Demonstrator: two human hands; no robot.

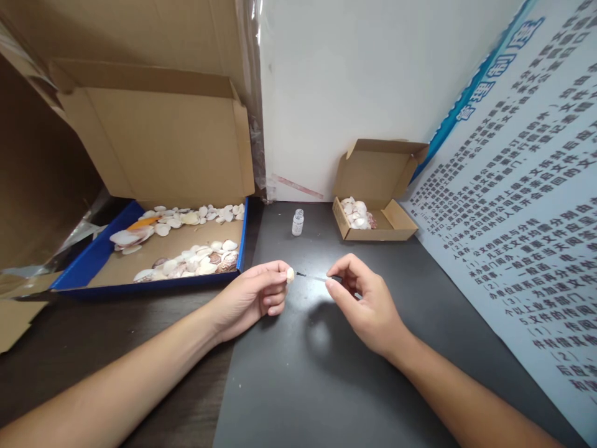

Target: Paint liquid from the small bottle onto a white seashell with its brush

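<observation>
Between the thumb and fingertips of my left hand is a small whitish seashell. My right hand pinches a thin brush with a pale shaft. Its dark tip points left and lies close to the shell; whether the two touch I cannot tell. Both hands are above the dark grey mat. Beyond them a small clear glass bottle with a printed label stands upright, with no cap seen on it.
On the left, an open blue-sided cardboard box holds many shells in rows. A smaller open cardboard box with shells stands at the back right. A white panel rises behind, and a printed board slants along the right.
</observation>
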